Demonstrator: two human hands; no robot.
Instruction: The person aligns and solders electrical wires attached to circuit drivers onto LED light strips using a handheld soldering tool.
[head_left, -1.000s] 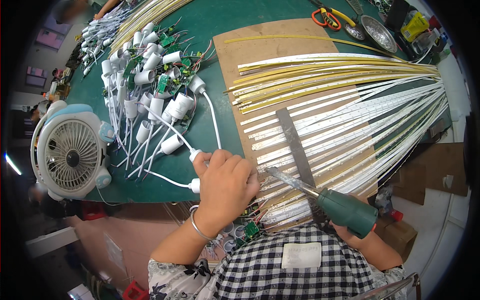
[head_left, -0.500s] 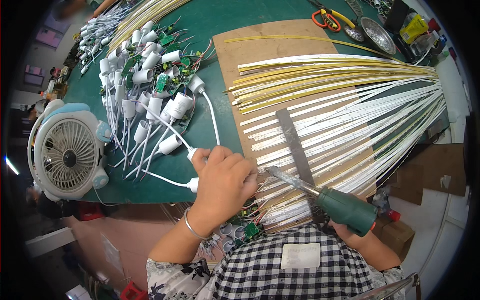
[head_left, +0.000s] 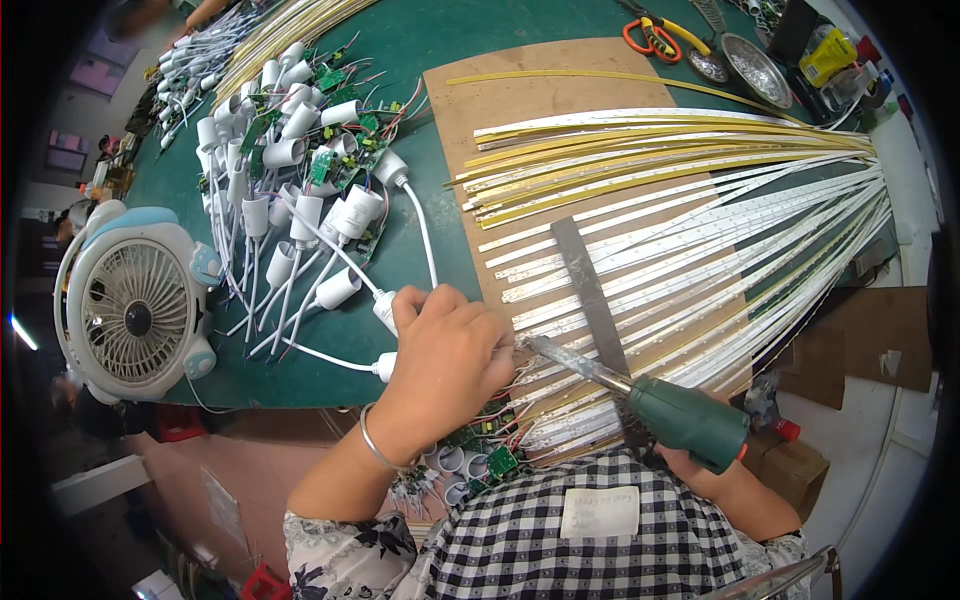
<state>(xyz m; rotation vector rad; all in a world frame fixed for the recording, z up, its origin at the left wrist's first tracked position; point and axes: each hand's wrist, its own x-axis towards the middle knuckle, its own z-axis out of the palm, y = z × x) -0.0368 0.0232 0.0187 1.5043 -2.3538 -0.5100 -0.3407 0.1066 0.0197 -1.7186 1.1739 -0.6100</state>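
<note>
My left hand (head_left: 452, 350) is closed in a pinch over the near ends of the LED strips (head_left: 850, 192). What its fingers hold is hidden. My right hand (head_left: 690, 470), largely covered by the handle, grips a soldering iron (head_left: 690, 422) with a green body. The iron's metal tip points left, close to my left fingertips, above the strip ends. Beside my left hand lie white lamp caps (head_left: 386, 310) on white cables. A dark flat metal bar (head_left: 590, 285) rests across the strips. Green circuit boards (head_left: 502, 461) with wires sit below, near the checked apron.
White lamp holders (head_left: 303, 122) with circuit boards are heaped on the green table (head_left: 460, 35). A fan (head_left: 138, 315) stands left. Scissors (head_left: 652, 42) and a metal bowl (head_left: 757, 70) lie at the far right. A brown board (head_left: 450, 100) lies under the strips.
My left hand and forearm have shifted slightly left and down. The soldering iron has moved a little left, its tip staying near my left fingertips.
</note>
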